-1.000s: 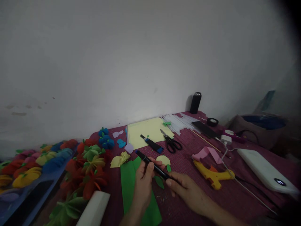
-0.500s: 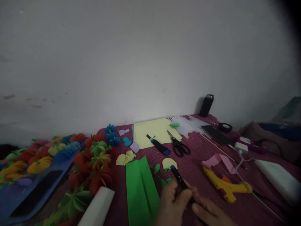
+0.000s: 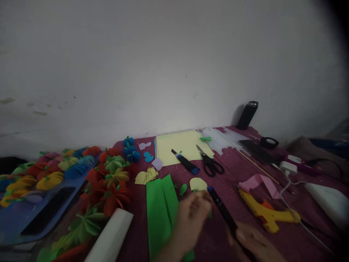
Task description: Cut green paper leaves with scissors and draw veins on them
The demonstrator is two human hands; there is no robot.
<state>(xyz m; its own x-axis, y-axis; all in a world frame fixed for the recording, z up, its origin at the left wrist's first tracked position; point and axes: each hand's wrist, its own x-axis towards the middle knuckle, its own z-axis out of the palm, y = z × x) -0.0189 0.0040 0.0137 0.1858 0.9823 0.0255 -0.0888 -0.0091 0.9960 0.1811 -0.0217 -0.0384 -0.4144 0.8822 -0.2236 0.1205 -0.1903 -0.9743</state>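
Observation:
My right hand point(image 3: 252, 238), low in the head view, grips a slim black pen-like tool point(image 3: 225, 213) with a blue end pointing up and left. To its left, my left hand point(image 3: 191, 214) has its fingers curled in, somewhat blurred; what they hold, if anything, is hidden. Just beyond the left fingertips lies a pale yellow rounded paper piece point(image 3: 198, 184). Folded green paper sheets point(image 3: 158, 214) lie left of and partly under the left forearm. A small green leaf cutout point(image 3: 183, 189) rests between the sheets and the yellow piece.
Scissors point(image 3: 208, 162) and a utility knife point(image 3: 185, 162) lie near pale yellow sheets point(image 3: 180, 140). A yellow glue gun point(image 3: 268, 213) with cables is at right, glue sticks point(image 3: 222, 140) behind. Colourful paper flowers point(image 3: 117, 196) crowd the left beside a white roll point(image 3: 110, 236).
My left hand has come off the black tool and moved left. My right hand keeps hold of it, lower and further right. The view has shifted slightly.

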